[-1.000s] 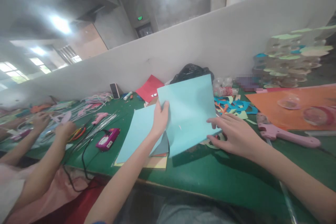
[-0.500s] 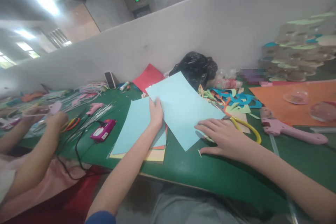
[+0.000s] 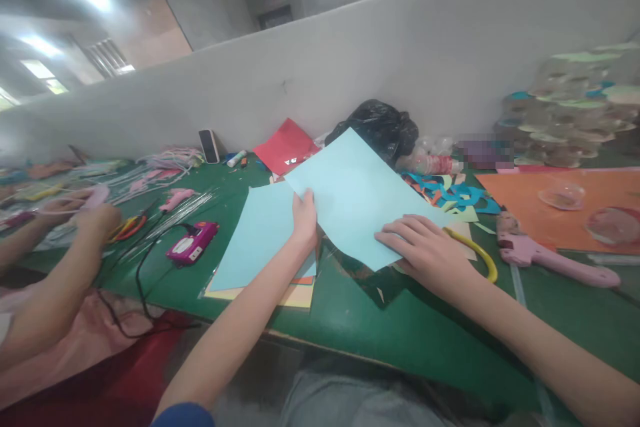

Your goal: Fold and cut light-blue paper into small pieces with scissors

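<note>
A light blue sheet (image 3: 357,193) is held tilted above the green table, its near corner raised with a shadow below. My left hand (image 3: 305,217) grips its left edge, thumb on top and fingers hidden beneath. On the sheet's right part lies my right hand (image 3: 425,247), fingers over the paper near the edge; its thumb is hidden. Left of the sheet is a stack with another blue sheet (image 3: 255,227) on top and a pale yellow sheet (image 3: 295,297) at the bottom. Yellow scissor handles (image 3: 475,247) show beyond my right hand.
Pink glue gun (image 3: 555,259) and orange sheet (image 3: 520,197) lie at right, paper scraps (image 3: 450,197) and a black bag (image 3: 380,127) at the back. A purple box (image 3: 193,243) with a cable is at left, near another person's hands (image 3: 97,220).
The held blue sheet has lifted and shifted slightly right, its near corner rising off the table. My right hand has moved onto its right part, its thumb now out of sight.
</note>
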`<action>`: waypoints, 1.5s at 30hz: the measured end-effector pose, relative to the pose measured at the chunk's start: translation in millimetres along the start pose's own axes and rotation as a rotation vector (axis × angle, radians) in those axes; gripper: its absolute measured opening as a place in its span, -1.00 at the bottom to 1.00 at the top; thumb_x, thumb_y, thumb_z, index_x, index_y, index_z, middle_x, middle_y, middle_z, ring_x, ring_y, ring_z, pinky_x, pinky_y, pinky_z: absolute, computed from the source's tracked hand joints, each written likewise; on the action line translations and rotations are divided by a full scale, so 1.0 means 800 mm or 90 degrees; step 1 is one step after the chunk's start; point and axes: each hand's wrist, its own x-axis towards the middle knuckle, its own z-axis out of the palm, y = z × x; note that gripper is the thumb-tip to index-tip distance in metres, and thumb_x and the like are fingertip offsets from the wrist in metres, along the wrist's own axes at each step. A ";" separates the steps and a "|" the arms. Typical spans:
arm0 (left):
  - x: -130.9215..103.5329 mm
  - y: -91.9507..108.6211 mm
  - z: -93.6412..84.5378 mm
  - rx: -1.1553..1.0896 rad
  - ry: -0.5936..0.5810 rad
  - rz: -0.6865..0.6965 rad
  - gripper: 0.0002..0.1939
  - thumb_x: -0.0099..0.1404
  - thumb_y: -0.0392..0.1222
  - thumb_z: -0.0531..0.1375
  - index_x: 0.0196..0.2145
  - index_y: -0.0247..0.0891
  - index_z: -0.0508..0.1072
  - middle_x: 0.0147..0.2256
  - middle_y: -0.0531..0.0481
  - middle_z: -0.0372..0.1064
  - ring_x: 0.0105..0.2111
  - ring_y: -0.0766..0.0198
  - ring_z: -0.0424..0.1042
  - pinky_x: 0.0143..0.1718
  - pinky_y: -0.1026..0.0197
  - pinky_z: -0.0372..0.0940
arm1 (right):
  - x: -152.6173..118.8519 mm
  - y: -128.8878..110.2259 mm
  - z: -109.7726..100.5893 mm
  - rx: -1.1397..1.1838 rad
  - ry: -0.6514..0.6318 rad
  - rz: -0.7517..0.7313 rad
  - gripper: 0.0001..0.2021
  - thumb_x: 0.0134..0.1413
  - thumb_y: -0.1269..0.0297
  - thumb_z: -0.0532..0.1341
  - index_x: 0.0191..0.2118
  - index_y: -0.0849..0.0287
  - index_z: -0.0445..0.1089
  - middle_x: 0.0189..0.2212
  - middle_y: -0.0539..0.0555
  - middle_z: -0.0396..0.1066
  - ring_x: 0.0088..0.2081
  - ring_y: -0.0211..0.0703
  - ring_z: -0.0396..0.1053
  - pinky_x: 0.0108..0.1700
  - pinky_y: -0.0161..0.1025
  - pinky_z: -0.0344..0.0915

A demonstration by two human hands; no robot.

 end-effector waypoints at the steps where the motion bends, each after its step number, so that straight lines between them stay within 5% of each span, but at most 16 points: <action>1: 0.000 -0.001 0.000 -0.009 0.005 0.005 -0.60 0.31 -0.09 0.15 0.08 -0.22 0.38 0.08 -0.16 0.46 0.01 0.09 0.48 0.05 0.09 0.37 | 0.000 0.001 -0.002 0.048 0.001 0.037 -0.76 0.24 0.47 0.07 -0.07 0.18 0.43 -0.15 0.16 0.53 -0.12 0.01 0.42 -0.03 -0.03 0.34; 7: -0.003 -0.003 0.001 -0.021 -0.023 0.102 -0.59 0.31 -0.02 0.20 0.08 -0.16 0.41 0.06 -0.11 0.48 0.07 0.11 0.45 0.12 0.10 0.32 | 0.003 0.013 -0.014 0.324 -0.019 0.403 -0.56 0.37 0.02 -0.04 -0.52 0.09 0.21 -0.58 -0.01 0.29 -0.51 -0.17 0.29 -0.45 -0.22 0.27; 10: -0.009 0.000 0.002 -0.007 -0.059 0.140 -0.56 0.32 0.04 0.20 0.10 -0.15 0.39 0.08 -0.11 0.46 0.13 0.11 0.40 0.17 0.08 0.28 | 0.005 0.025 -0.018 0.369 0.059 0.457 -0.55 0.31 -0.06 0.03 -0.49 0.10 0.32 -0.25 0.13 0.46 -0.21 -0.02 0.42 -0.40 -0.20 0.32; 13: -0.017 0.004 0.003 0.017 -0.087 0.161 -0.53 0.32 0.07 0.20 0.11 -0.17 0.39 0.10 -0.12 0.44 0.15 0.10 0.37 0.21 0.07 0.24 | 0.007 0.035 -0.020 0.351 0.122 0.465 -0.60 0.26 -0.06 0.09 -0.44 0.09 0.43 0.15 0.17 0.33 0.18 0.18 0.25 -0.26 -0.10 0.39; 19: -0.028 0.007 0.005 0.006 -0.131 0.162 -0.53 0.32 0.08 0.20 0.11 -0.15 0.39 0.11 -0.11 0.43 0.15 0.11 0.38 0.21 0.10 0.24 | 0.007 0.045 -0.016 0.373 0.126 0.566 -0.65 0.24 -0.07 0.11 -0.30 0.07 0.48 0.32 0.16 0.12 0.26 0.22 0.17 -0.15 0.02 0.41; 24: -0.030 0.015 0.004 -0.053 -0.165 0.119 -0.54 0.31 0.05 0.23 0.11 -0.12 0.40 0.14 -0.06 0.41 0.12 0.12 0.41 0.16 0.13 0.28 | 0.007 0.054 -0.009 0.379 0.125 0.567 -0.65 0.24 -0.06 0.11 -0.34 0.08 0.47 0.24 0.15 0.26 0.24 0.18 0.21 -0.01 0.04 0.36; 28: -0.034 0.025 0.007 -0.115 -0.258 0.042 -0.47 0.30 0.11 0.20 0.16 -0.14 0.35 0.15 -0.10 0.40 0.13 0.06 0.40 0.10 0.08 0.34 | 0.005 0.058 -0.009 0.348 0.161 0.568 -0.65 0.24 -0.05 0.11 -0.29 0.08 0.49 0.20 0.18 0.28 0.21 0.18 0.23 -0.07 0.00 0.38; 33: -0.045 0.025 0.016 -0.113 -0.371 -0.076 -0.31 0.19 0.12 0.31 0.23 -0.03 0.25 0.23 -0.08 0.31 0.16 0.00 0.35 0.07 0.02 0.39 | 0.000 0.056 -0.009 0.245 0.214 0.476 -0.68 0.28 0.00 0.09 -0.27 0.08 0.47 0.22 0.20 0.19 0.23 0.16 0.20 0.10 0.06 0.31; 41: -0.045 0.027 0.014 -0.168 -0.325 -0.138 -0.47 0.21 0.04 0.31 0.10 -0.11 0.40 0.13 -0.09 0.41 0.10 0.05 0.42 0.09 0.00 0.39 | -0.002 0.054 -0.012 0.235 0.236 0.495 -0.67 0.30 -0.01 0.08 -0.27 0.08 0.47 0.11 0.20 0.34 0.12 0.14 0.33 0.03 0.04 0.36; 45: -0.034 0.031 0.012 -0.174 -0.270 -0.234 -0.54 0.15 -0.10 0.33 0.01 -0.20 0.44 0.00 -0.10 0.52 -0.02 0.03 0.51 -0.02 -0.04 0.47 | -0.001 0.050 -0.022 0.199 0.211 0.383 -0.68 0.33 0.06 0.07 -0.26 0.10 0.49 0.15 0.22 0.31 0.16 0.15 0.31 0.13 0.11 0.30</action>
